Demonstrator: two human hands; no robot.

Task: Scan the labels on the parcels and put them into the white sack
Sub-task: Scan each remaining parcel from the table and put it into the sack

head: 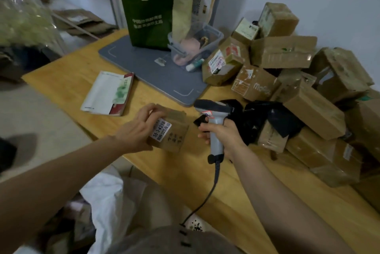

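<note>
My left hand (136, 128) grips a small brown cardboard parcel (174, 130) above the wooden table's front edge, its white printed label turned up toward me. Just right of it, my right hand (223, 133) holds a grey corded barcode scanner (214, 114) by the handle, its head pointing left toward the parcel. The white sack (107, 202) stands open on the floor below the table edge, between my arms, with brown parcels inside it. A large heap of brown parcels (298, 93) covers the right side of the table.
A wooden table (67, 81) carries a grey mat (148, 66), a green paper bag (150, 15), a clear plastic bin (197, 42) and a booklet (109, 93). Black plastic bags (265, 118) lie beside the scanner. The scanner cable hangs down over the table edge.
</note>
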